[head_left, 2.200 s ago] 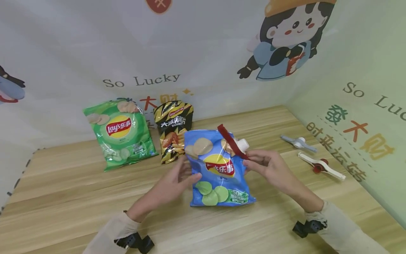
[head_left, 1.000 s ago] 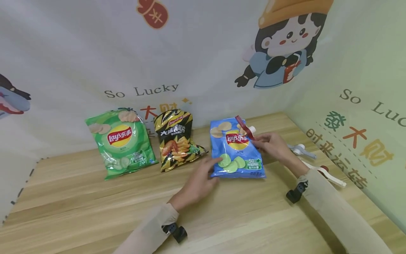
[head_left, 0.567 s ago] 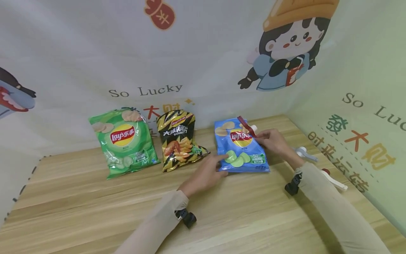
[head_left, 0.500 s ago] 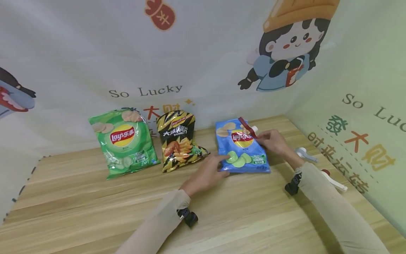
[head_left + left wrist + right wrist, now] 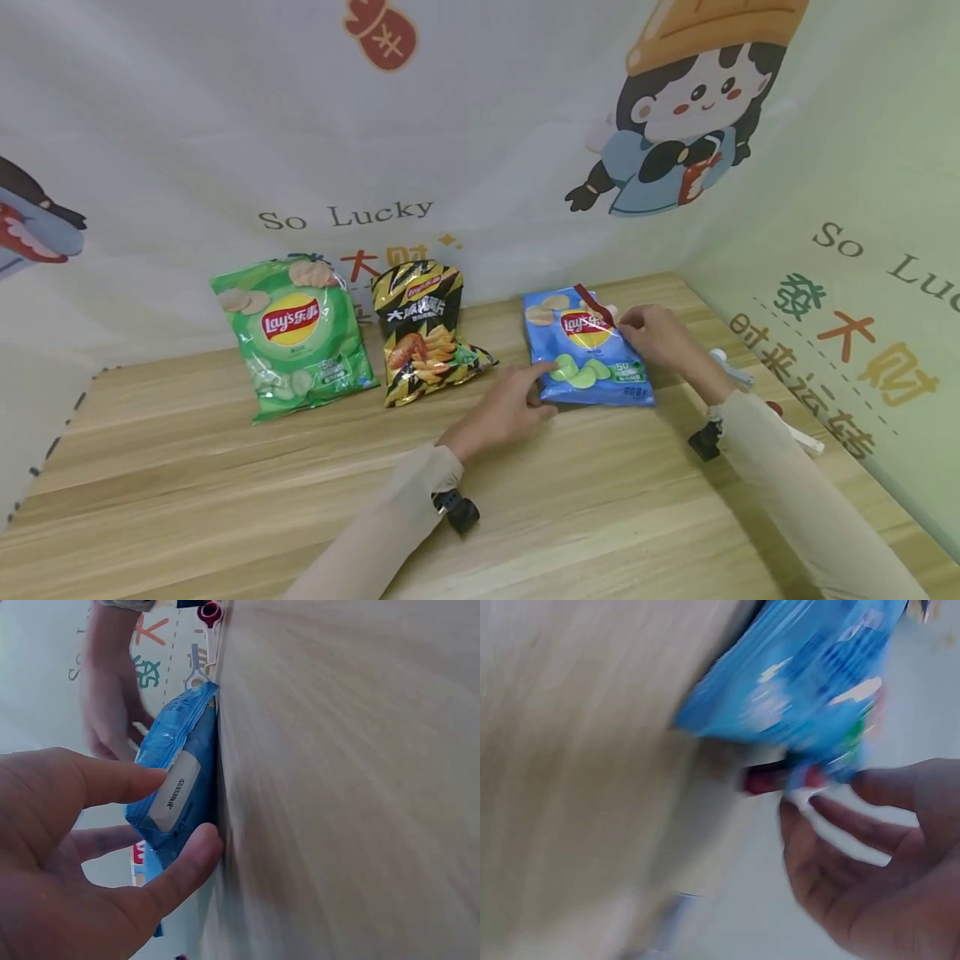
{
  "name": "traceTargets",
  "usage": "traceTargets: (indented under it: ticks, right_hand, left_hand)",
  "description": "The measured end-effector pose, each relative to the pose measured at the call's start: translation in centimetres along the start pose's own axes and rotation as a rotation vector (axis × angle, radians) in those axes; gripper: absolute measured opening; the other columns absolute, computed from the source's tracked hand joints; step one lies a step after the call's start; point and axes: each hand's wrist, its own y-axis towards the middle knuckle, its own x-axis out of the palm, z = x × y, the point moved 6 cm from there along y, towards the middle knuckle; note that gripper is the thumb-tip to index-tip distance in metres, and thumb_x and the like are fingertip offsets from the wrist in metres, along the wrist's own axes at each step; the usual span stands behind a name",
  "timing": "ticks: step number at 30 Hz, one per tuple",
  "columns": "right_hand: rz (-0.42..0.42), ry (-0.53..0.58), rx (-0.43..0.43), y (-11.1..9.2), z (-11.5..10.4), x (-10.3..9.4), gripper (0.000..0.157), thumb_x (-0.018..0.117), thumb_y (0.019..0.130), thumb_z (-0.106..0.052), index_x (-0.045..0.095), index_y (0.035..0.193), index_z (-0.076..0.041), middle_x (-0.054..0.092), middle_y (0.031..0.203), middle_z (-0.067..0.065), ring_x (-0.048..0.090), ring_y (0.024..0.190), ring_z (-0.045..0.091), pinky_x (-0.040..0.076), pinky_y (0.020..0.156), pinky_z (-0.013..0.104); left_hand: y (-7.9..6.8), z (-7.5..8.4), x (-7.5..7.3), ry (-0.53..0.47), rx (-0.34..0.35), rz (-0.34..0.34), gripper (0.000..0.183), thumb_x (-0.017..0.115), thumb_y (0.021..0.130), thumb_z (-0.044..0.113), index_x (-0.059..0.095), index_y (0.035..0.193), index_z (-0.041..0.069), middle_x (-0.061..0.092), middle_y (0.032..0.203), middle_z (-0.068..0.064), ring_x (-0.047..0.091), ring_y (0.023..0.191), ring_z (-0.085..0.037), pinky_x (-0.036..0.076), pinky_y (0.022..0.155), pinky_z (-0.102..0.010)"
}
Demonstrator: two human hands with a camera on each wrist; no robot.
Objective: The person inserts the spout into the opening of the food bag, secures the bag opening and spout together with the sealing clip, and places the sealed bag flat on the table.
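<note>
A blue bag of potato chips (image 5: 588,350) leans against the back wall on the table. A dark red bag clip (image 5: 595,305) with a white cap runs slantwise across its top right corner. My left hand (image 5: 501,412) touches the bag's lower left corner, with extended fingers along its side and the thumb low near the table in the left wrist view. My right hand (image 5: 660,337) pinches the bag's right edge beside the clip's lower end. Blur in the right wrist view hides the exact contact of the fingertips (image 5: 868,787).
A green bag of chips (image 5: 296,342) and a black and yellow bag of chips (image 5: 423,337) lean on the printed backdrop to the left. A blue-grey clip (image 5: 731,367) and a white clip with a red cap (image 5: 798,429) lie right, partly behind my right arm.
Both hands have carried the blue bag from the table's middle back and right to the wall. Over the last half second it shifted slightly further right, with both hands following.
</note>
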Motion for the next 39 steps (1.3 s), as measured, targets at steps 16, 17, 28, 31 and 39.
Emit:
traceTargets:
  ticks: [16, 17, 28, 31, 39]
  right_hand:
    - [0.022, 0.080, -0.261, -1.4, -13.2, 1.9, 0.040, 0.061, 0.099, -0.018, 0.058, 0.132, 0.004, 0.063, 0.127, 0.023, 0.060, 0.113, 0.039, 0.051, 0.092, 0.051]
    - [0.009, 0.094, -0.263, -1.3, -13.8, 2.3, 0.041, 0.061, 0.099, -0.018, 0.057, 0.134, 0.003, 0.062, 0.127, 0.023, 0.060, 0.114, 0.038, 0.051, 0.092, 0.051]
    - [-0.061, 0.183, -0.291, -0.3, -18.2, 5.6, 0.047, 0.060, 0.100, -0.021, 0.050, 0.139, 0.003, 0.059, 0.130, 0.024, 0.061, 0.113, 0.038, 0.052, 0.092, 0.047]
    - [-0.091, 0.210, -0.288, 0.0, -18.7, 6.5, 0.049, 0.059, 0.101, -0.022, 0.047, 0.141, 0.003, 0.059, 0.130, 0.025, 0.060, 0.114, 0.037, 0.051, 0.093, 0.047]
    - [-0.164, 0.298, -0.084, 1.5, -17.7, 10.1, 0.059, 0.055, 0.101, -0.038, 0.045, 0.143, 0.002, 0.061, 0.126, 0.025, 0.060, 0.113, 0.035, 0.052, 0.089, 0.047]
  left_hand:
    - [-6.0, 0.7, -6.8, 0.053, 0.059, 0.246, 0.045, 0.069, 0.095, 0.017, 0.054, 0.136, 0.009, 0.054, 0.130, -0.011, 0.061, 0.108, -0.028, 0.053, 0.087, -0.040]
    - [-6.2, 0.7, -7.3, 0.061, 0.071, 0.279, 0.043, 0.069, 0.094, 0.016, 0.055, 0.134, 0.008, 0.055, 0.128, -0.011, 0.061, 0.107, -0.028, 0.053, 0.086, -0.041]
    - [-8.8, -1.1, -12.0, 0.076, 0.064, 0.473, 0.032, 0.066, 0.096, 0.011, 0.060, 0.125, 0.000, 0.054, 0.126, -0.019, 0.057, 0.106, -0.035, 0.053, 0.086, -0.048]
    - [-9.4, -2.2, -13.3, 0.073, 0.033, 0.493, 0.033, 0.065, 0.097, 0.013, 0.059, 0.125, -0.002, 0.054, 0.125, -0.020, 0.058, 0.105, -0.036, 0.055, 0.082, -0.047]
    - [-10.6, -7.0, -15.6, -0.037, -0.140, 0.487, 0.041, 0.061, 0.099, 0.013, 0.050, 0.134, -0.003, 0.050, 0.136, -0.021, 0.054, 0.120, -0.038, 0.053, 0.091, -0.047]
